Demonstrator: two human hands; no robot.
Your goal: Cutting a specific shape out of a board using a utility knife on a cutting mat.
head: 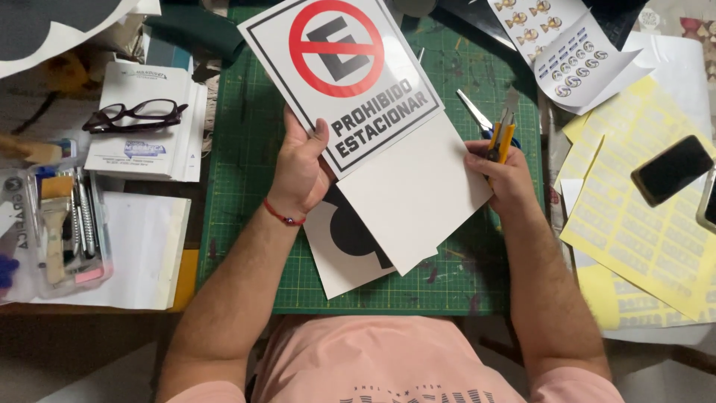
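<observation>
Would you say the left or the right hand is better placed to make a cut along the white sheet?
Probably the right hand: it already holds the yellow utility knife at the white sheet's edge, while the left hand grips the printed sign.

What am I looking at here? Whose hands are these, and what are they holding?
This is one picture from a camera worn on a person's head, looking down at their own two hands above a green cutting mat. The left hand holds a white sign with a red circle and slash. The right hand holds a yellow knife and touches a blank white sheet. Scissors lie on the mat. Glasses rest at the left; yellow sticker sheets and a dark phone lie at the right.
</observation>
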